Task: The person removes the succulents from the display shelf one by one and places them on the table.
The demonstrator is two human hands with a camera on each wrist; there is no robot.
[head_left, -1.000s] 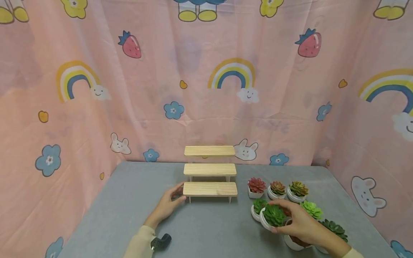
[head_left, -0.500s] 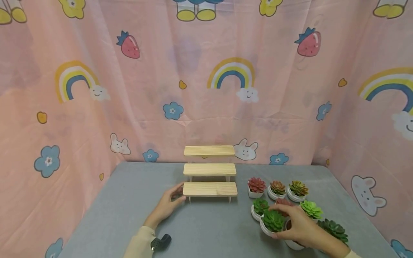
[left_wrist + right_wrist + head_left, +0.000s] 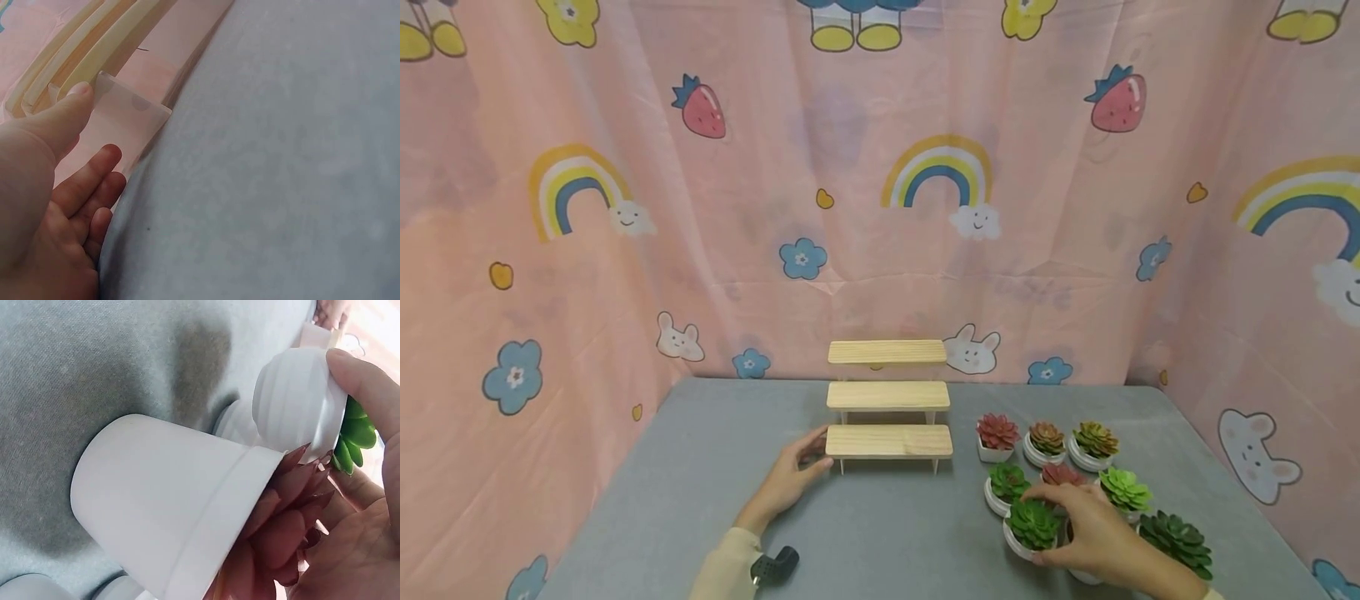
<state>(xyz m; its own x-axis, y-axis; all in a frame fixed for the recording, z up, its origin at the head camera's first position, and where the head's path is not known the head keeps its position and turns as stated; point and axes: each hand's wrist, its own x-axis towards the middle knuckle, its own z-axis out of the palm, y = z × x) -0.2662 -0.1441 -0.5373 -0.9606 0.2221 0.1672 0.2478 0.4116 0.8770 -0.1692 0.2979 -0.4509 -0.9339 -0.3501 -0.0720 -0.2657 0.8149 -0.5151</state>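
Note:
My right hand [image 3: 1093,533] grips a small potted succulent [image 3: 1032,525] with bright green leaves between thumb and fingers. In the right wrist view its ribbed white pot [image 3: 297,403] hangs over the cloth, its shadow set apart from it. Close beside stands a smooth white pot [image 3: 169,494] with a reddish succulent [image 3: 281,528]. My left hand [image 3: 786,473] holds the left end of the lowest step of a three-tier wooden display stand [image 3: 887,440], thumb at the front corner. In the left wrist view the thumb meets the board by a clear leg panel [image 3: 128,109]; the other visible fingers curl loosely.
Several potted succulents cluster at the right: a red one [image 3: 997,433], an orange-brown one [image 3: 1046,439], a yellow-green one [image 3: 1093,442], a light green one [image 3: 1123,490] and a dark green one [image 3: 1176,537]. Behind the grey table [image 3: 700,450] hangs a pink patterned cloth [image 3: 737,208].
My right hand has moved slightly down and toward me with the green succulent, uncovering more of the reddish one behind. The left hand has stayed at the stand.

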